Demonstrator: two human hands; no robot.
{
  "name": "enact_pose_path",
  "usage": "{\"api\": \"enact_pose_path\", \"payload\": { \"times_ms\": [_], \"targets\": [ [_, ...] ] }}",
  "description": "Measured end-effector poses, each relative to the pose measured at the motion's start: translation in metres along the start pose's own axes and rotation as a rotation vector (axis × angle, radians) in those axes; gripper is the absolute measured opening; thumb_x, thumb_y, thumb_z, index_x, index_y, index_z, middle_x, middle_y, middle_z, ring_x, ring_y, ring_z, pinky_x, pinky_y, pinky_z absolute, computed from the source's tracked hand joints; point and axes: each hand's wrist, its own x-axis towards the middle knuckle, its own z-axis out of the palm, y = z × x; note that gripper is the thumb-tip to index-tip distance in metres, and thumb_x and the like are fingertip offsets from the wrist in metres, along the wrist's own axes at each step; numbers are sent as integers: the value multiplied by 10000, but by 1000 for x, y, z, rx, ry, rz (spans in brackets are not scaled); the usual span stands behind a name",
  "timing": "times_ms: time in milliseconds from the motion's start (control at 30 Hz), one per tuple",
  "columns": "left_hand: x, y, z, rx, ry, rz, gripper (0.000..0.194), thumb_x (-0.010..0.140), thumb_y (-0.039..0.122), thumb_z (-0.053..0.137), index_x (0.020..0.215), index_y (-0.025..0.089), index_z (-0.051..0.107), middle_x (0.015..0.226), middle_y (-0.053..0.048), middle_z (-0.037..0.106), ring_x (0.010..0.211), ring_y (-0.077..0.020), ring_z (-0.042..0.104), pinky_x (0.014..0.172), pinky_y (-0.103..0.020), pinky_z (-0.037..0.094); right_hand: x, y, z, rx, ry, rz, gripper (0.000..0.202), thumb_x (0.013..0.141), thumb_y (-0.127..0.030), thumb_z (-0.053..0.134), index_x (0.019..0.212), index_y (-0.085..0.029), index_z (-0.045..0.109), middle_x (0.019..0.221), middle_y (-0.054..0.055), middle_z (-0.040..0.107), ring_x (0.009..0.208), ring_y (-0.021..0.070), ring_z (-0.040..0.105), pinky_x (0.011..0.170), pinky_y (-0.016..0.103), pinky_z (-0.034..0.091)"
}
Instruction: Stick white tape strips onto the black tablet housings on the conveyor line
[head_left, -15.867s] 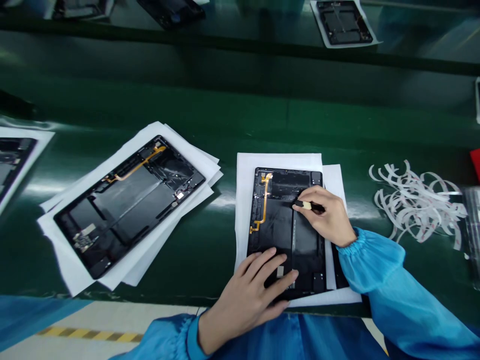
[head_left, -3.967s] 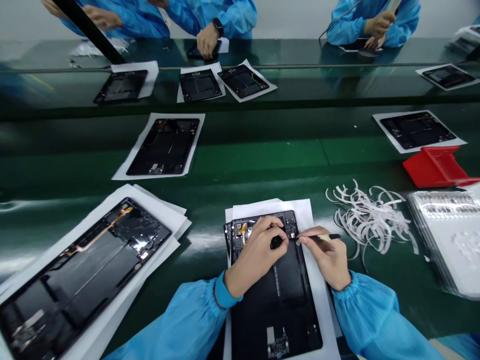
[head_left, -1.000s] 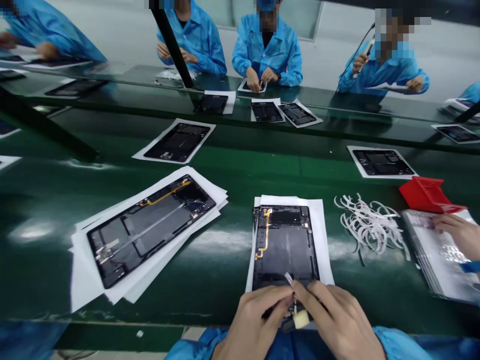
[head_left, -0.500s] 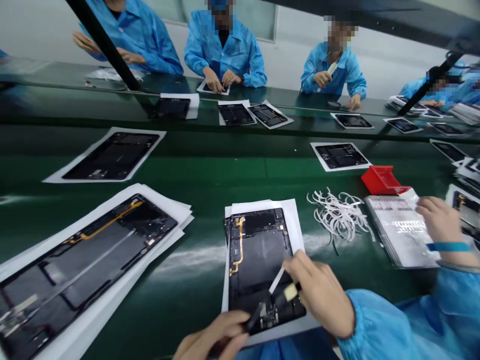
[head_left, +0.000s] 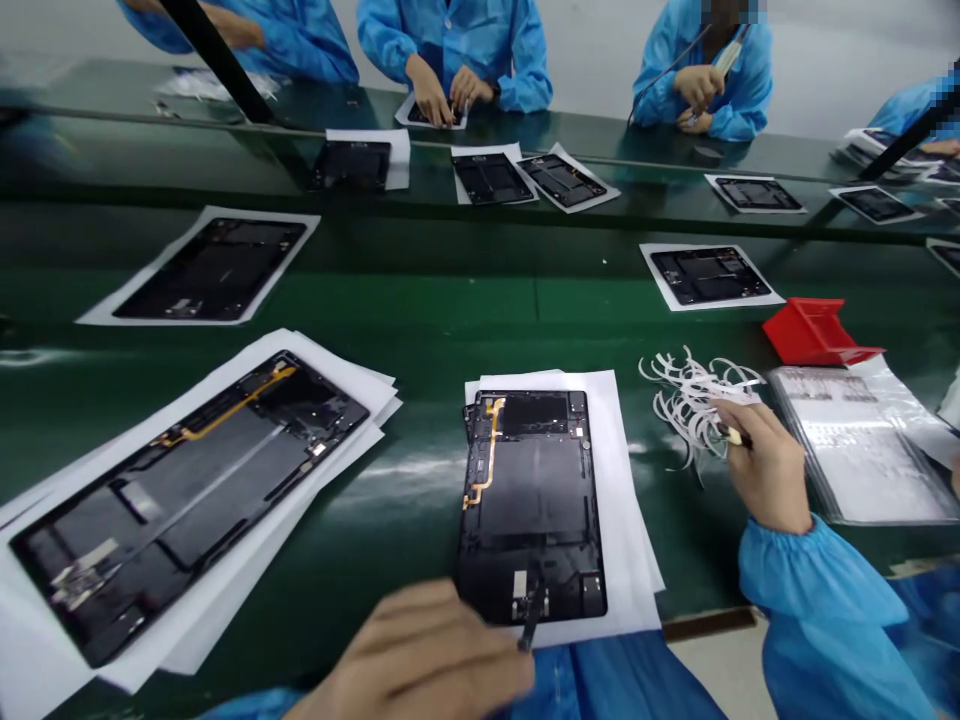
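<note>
White paper [head_left: 631,560] bore open tablet [head_left: 536,490]; L hand [head_left: 439,655] nr it, R hand [head_left: 766,465] just gone to strip pile [head_left: 690,400].
L gripped dark tool [head_left: 533,612] at tablet's near end (blurred), R closed on cream-banded tool [head_left: 733,436]; white strip no longer over tablet, so that bit prob. done.
</note>
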Motion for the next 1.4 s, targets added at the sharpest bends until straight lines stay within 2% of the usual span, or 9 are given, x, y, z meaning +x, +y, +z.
{"api": "enact_pose_path", "payload": {
  "times_ms": [100, 233, 333, 433, 600, 733, 967, 1133, 1400],
  "targets": [
    [32, -22, -2, -14, 96, -6, 204, 925, 101, 579, 1069, 188, 693, 917, -31, 724, 745, -131, 663, 696, -255, 527, -2, 3, -7, -159, -26, 77, 558, 792, -49, 455, 1308, -211, 592, 1181, 114, 657, 984, 289, 669, 824, 413, 541],
    [63, -57, 15, -212, 166, -90, 55, 861, 158, 700, 913, 173, 708, 844, -24, 639, 747, -113, 622, 663, -222, 510, -9, -59, -11, 106, 26, -12, 483, 847, -124, 555, 1310, -254, 603, 1213, 88, 665, 1014, 273, 678, 892, 407, 554],
    [77, -75, 28, -340, 133, -172, 43, 834, 190, 730, 856, 157, 714, 831, -31, 626, 763, -125, 613, 676, -236, 505, -4, -116, -2, 520, -358, -112, 357, 888, -191, 571, 1226, -270, 653, 1134, 55, 711, 997, 239, 693, 817, 335, 597],
    [88, -85, 33, -417, 98, -220, 62, 806, 201, 758, 814, 156, 716, 813, -23, 616, 748, -124, 597, 672, -242, 481, 8, -146, 17, 700, -605, -14, 400, 844, -198, 667, 1236, -267, 625, 1035, 25, 743, 839, 195, 725, 734, 277, 610],
    [90, -91, 30, -474, 109, -361, 159, 789, 284, 778, 833, 165, 683, 756, 11, 593, 681, -110, 557, 613, -226, 444, 20, -143, 41, 834, -708, 114, 485, 822, -170, 703, 1268, -292, 560, 821, -48, 753, 728, 149, 724, 646, 216, 577],
    [50, -65, 32, -220, 246, -408, 152, 875, 309, 692, 864, 171, 629, 827, -20, 633, 788, -145, 582, 725, -271, 469, 19, -133, 49, 901, -726, 165, 200, 832, -209, 711, 1012, -260, 642, 807, -37, 755, 766, 150, 730, 668, 204, 565],
    [-23, -10, 61, 223, -279, -150, 527, 846, 604, 609, 1273, 297, 594, 1354, -29, 575, 1243, -249, 454, 1013, -358, 330, 19, -129, 60, 978, -718, 156, 59, 847, -202, 698, 883, -250, 699, 908, -18, 764, 840, 152, 726, 745, 220, 568],
    [-24, -13, 67, 213, -289, -139, 478, 857, 565, 635, 1262, 314, 601, 1305, -12, 603, 1196, -221, 482, 1033, -345, 296, 21, -132, 70, 945, -608, 152, 40, 812, -236, 740, 815, -221, 704, 1052, 32, 744, 956, 188, 698, 808, 271, 552],
    [-22, -9, 68, 226, -255, -159, 378, 887, 488, 636, 1212, 296, 631, 1073, 0, 666, 1002, -175, 548, 970, -314, 351, 15, -126, 92, 850, -518, 15, 54, 826, -247, 731, 839, -197, 715, 943, 57, 716, 868, 196, 677, 789, 326, 544]
  ]
}}
